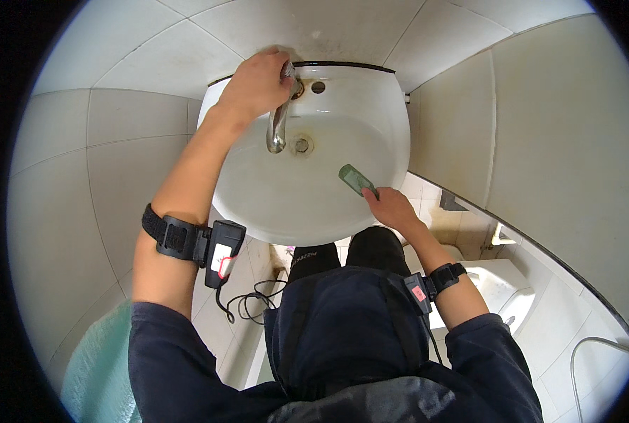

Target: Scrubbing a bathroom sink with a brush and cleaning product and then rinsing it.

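One wide, round view, from the left camera on the person's head, looking down over dark clothes (349,328) close by, out to the left hand (259,81), right hand (392,209) and white sink (258,201), tiled wall (328,28) at the top, straight lines bending near the edge

The person's left arm (196,176) stretches far forward, the left hand (259,79) curled. The right hand (393,209) grips nearer the body, its forearm (431,243) slanting inward.

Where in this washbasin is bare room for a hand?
The washbasin is bare between faucet and front rim, and between drain and right rim. Crowded: back left, left hand on faucet; front right, right hand holding green translucent object.
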Available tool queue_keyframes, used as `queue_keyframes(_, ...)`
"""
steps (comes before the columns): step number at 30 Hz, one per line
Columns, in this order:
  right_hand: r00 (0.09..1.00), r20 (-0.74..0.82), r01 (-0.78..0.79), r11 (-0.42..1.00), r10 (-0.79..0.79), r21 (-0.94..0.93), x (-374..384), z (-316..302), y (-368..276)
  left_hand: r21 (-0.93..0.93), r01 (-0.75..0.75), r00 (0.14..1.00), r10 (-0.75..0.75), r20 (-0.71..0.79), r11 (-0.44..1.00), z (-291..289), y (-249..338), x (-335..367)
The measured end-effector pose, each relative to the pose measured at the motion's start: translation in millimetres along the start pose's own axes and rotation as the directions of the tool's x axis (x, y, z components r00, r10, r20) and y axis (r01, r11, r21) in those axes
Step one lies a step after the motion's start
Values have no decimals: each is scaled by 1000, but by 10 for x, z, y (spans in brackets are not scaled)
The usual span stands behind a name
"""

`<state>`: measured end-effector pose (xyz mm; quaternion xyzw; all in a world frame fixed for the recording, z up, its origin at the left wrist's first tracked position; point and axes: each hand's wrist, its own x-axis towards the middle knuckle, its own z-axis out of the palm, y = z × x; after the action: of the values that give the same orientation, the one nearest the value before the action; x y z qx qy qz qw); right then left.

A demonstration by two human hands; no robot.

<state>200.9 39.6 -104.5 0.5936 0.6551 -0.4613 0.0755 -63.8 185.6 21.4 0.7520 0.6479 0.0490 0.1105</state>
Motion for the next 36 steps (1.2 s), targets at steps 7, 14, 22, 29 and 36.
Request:
queue_keyframes(7, 999, -41, 20, 995, -16, 93, -141, -196, 28, -833, 104, 867, -460, -191, 543, 539, -561, -531)
queue_keyframes(14, 999, -50, -11, 993, 17, 121, -208, -167, 110, -599, 625, 724, -658, 206, 500, 2108, -699, -1463)
queue_keyframes(22, 998, -2, -62, 981, 63, 185, -256, -57, 183, -293, 678, 735, -639, 228, 674, 2265, -321, -1173)
queue_keyframes(29, 997, -2, -75, 975, 77, 210, -275, -31, 235, -314, 711, 699, -683, 212, 629, 2422, -343, -1025)
queue_keyframes(36, 995, 18, -97, 974, 96, 205, -271, -15, 246, -381, 662, 726, -679, 112, 645, 2570, -463, -1187)
